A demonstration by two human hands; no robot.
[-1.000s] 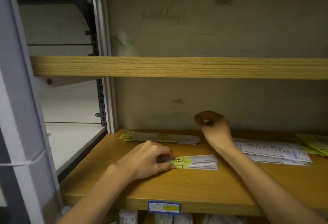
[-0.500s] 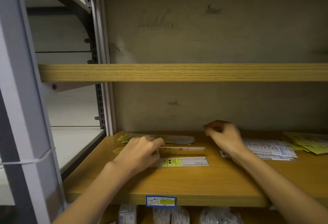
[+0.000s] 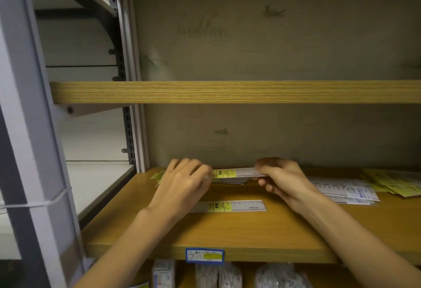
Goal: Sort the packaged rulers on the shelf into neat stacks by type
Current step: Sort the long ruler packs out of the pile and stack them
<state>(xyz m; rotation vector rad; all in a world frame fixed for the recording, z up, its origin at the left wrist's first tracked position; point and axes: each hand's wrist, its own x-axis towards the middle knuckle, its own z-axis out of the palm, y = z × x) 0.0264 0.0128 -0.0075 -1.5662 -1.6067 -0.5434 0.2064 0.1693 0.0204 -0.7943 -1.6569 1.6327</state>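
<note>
Held ruler: one packaged ruler (image 3: 234,173) with a yellow label, gripped at both ends and hanging just above the back-left stack (image 3: 230,180) on the shelf (image 3: 250,230).
Left hand: the left hand (image 3: 184,187) pinches the ruler's left end, fingers curled over it.
Right hand: the right hand (image 3: 282,180) pinches the right end between thumb and fingers; lower fingers curl beneath.
Long axis: the held ruler runs left to right, parallel with the shelf's front edge and with the stack under it, so the coming move looks like a short drop, not a turn.
Nearer hand: both sit at the ends; neither is clearly closer to the stack.
Loose ruler: a second ruler (image 3: 230,206) of the same look lies flat nearer the front edge, partly under the left wrist, apart from the stack.
Other piles: a white-and-blue pile (image 3: 346,191) lies just right of the right hand; a yellow-green pile (image 3: 396,184) lies farther right.
Edges: back wall (image 3: 273,132) close behind the stack; metal upright (image 3: 139,128) at its left end.
Open room: bare board between the stack and the front edge; the upper shelf board (image 3: 227,91) leaves headroom above the hands.
Step judged: squaring this ruler onto its matching stack; the loose one probably follows.
</note>
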